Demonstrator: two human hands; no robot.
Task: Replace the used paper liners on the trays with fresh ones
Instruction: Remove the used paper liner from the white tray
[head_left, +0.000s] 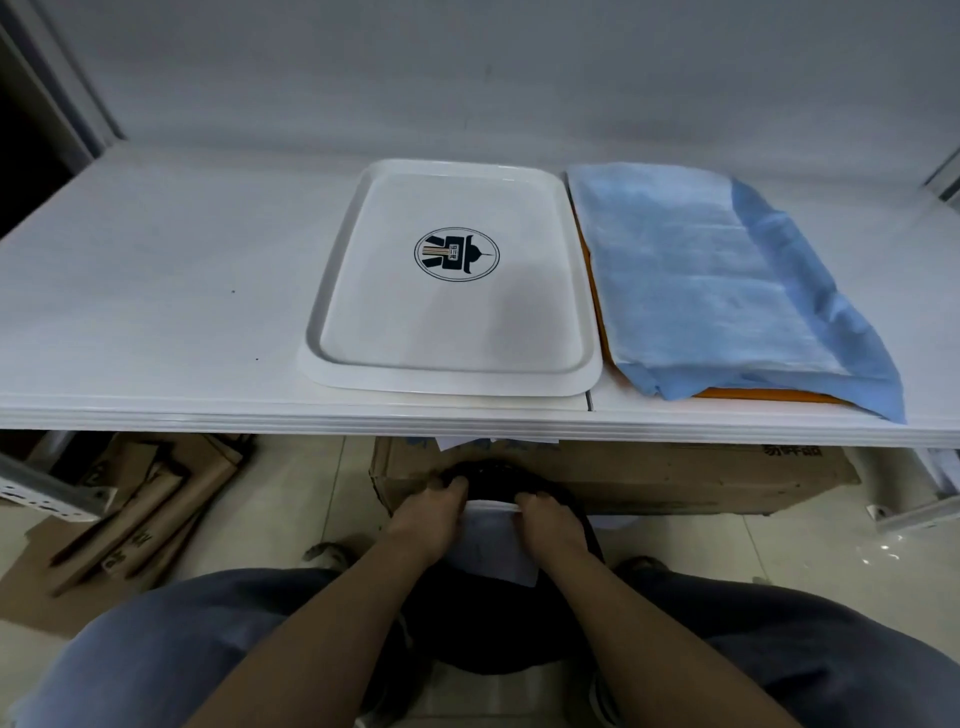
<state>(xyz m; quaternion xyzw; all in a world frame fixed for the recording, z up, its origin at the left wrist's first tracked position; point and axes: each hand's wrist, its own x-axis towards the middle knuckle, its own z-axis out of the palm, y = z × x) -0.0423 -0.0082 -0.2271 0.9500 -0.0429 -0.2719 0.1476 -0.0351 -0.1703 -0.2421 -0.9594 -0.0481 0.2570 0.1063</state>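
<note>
Knees: your legs in blue-grey trousers (156, 660) fill the bottom of the view, with your forearms reaching forward between them.
Left hand (431, 512): your fingers curl over the far edge of a white paper sheet (493, 551) and grip it at its left corner.
Right hand (553, 517): your fingers are likewise curled on the same edge, holding the right corner; both hands sit below the table edge.
Paper sheet: it hangs from your hands over a dark round bin (498, 478), whose inside you cannot make out.
Floor items: a brown cardboard box (675, 475) stands just behind the bin under the table, and flattened cardboard pieces (140, 509) lie on the tiles at your left.
Table (156, 291): its white top spans the view beyond your hands.
White tray (452, 332): it lies flat near the front edge at centre, bare of any liner, showing a round printed logo (456, 254).
Blue liners (717, 280): this stack of thin blue sheets lies just right of the white tray, covering an orange tray (769, 396), of which only a front and a left edge show.
Wall (467, 67): plain and pale, it rises behind the table.
</note>
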